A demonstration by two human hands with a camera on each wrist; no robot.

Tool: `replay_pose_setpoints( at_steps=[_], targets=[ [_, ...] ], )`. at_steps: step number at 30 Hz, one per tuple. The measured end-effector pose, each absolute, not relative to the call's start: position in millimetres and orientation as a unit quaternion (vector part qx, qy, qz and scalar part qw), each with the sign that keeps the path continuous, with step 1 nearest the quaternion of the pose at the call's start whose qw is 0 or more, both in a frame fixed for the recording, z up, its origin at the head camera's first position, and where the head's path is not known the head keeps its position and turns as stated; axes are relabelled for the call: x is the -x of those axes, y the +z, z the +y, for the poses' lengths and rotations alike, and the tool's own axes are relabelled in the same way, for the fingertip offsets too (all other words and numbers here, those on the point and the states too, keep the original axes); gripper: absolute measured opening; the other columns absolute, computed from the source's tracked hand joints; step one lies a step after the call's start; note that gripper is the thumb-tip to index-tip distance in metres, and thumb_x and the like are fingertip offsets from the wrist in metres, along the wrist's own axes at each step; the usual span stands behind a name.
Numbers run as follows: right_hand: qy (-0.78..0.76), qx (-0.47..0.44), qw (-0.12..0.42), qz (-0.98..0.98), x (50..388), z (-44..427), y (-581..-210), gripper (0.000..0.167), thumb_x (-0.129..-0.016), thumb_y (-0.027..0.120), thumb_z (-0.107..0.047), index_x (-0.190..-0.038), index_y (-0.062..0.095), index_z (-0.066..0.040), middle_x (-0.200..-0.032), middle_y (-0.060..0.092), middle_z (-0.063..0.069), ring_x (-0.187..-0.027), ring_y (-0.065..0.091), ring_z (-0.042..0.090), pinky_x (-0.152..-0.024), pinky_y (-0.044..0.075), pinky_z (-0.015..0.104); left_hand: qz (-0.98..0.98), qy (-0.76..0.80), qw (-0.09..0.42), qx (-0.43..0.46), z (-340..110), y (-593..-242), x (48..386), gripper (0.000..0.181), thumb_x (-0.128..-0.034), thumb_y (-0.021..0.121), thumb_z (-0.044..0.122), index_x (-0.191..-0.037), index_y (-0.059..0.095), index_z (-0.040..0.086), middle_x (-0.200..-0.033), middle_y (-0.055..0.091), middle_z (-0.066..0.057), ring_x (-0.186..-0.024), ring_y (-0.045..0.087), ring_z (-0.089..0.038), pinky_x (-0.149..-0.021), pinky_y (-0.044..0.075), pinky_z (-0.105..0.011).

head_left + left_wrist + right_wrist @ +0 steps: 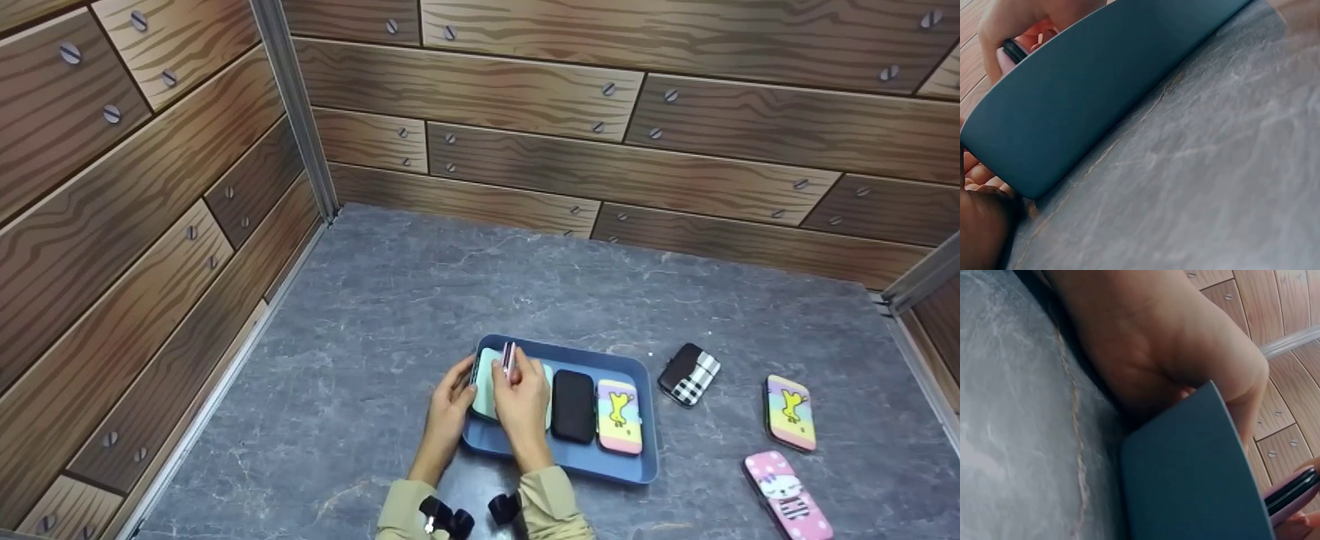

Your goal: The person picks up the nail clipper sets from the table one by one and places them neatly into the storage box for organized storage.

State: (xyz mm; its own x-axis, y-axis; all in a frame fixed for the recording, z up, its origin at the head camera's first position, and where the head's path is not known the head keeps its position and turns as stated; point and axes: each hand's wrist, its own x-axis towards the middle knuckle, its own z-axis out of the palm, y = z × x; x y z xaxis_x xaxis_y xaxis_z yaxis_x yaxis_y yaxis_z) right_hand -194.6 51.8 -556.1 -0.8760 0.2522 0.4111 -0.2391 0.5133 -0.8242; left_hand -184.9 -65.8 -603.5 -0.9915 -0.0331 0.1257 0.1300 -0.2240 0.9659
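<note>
My right hand (523, 401) pinches a small pink case (509, 360) with a dark rim, held on edge above a blue tray (559, 466). In the right wrist view the pink case (1292, 495) shows past the tray's wall. My left hand (448, 405) grips the tray's left side, fingers outside and thumb near the rim; the wall partly hides it in the wrist views. Inside the tray lie a mint-green case (486, 379), partly under my right hand, a black case (573, 406) and a pastel case with a yellow animal (619, 417).
Right of the tray lie a black case with a checked flap (690, 375), another pastel case (790, 412) and a long pink case with a cat picture (787, 495). Wood-patterned walls (465, 82) enclose the grey marbled surface (360, 315).
</note>
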Motion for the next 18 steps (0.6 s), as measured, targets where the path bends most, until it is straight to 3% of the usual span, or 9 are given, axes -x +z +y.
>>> replay_pose_setpoints(
  at_steps=[7, 13, 18],
  targets=[
    [0.507, -0.017, 0.229, -0.831, 195, 45, -559, 0.052, -0.08, 0.077, -0.009, -0.123, 0.061, 0.015, -0.073, 0.047, 0.002, -0.062, 0.042, 0.007, -0.053, 0.039, 0.022, -0.607, -0.792, 0.057, 0.046, -65, -603, 185, 0.046, -0.0971, 0.048, -0.005, -0.143, 0.046, -0.006, -0.149, 0.041, -0.026, -0.14, 0.037, -0.036, -0.114, 0.034, -0.037],
    [0.49, -0.026, 0.224, -0.842, 195, 41, -560, 0.031, -0.073, 0.077, -0.005, -0.102, 0.07, 0.005, -0.07, 0.046, 0.003, -0.063, 0.04, 0.008, -0.054, 0.036, 0.022, -0.602, -0.794, 0.063, 0.051, -65, -605, 186, 0.048, -0.0942, 0.044, -0.01, -0.142, 0.045, -0.009, -0.148, 0.041, -0.029, -0.139, 0.037, -0.038, -0.113, 0.034, -0.035],
    [0.478, -0.012, 0.216, -0.851, 195, 40, -559, 0.03, -0.072, 0.075, -0.006, -0.1, 0.07, 0.003, -0.071, 0.044, 0.0, -0.063, 0.041, 0.011, -0.055, 0.037, 0.025, -0.597, -0.798, 0.06, 0.053, -66, -606, 186, 0.048, -0.0941, 0.046, -0.009, -0.142, 0.046, -0.009, -0.148, 0.042, -0.028, -0.139, 0.038, -0.037, -0.112, 0.035, -0.034]
  ],
)
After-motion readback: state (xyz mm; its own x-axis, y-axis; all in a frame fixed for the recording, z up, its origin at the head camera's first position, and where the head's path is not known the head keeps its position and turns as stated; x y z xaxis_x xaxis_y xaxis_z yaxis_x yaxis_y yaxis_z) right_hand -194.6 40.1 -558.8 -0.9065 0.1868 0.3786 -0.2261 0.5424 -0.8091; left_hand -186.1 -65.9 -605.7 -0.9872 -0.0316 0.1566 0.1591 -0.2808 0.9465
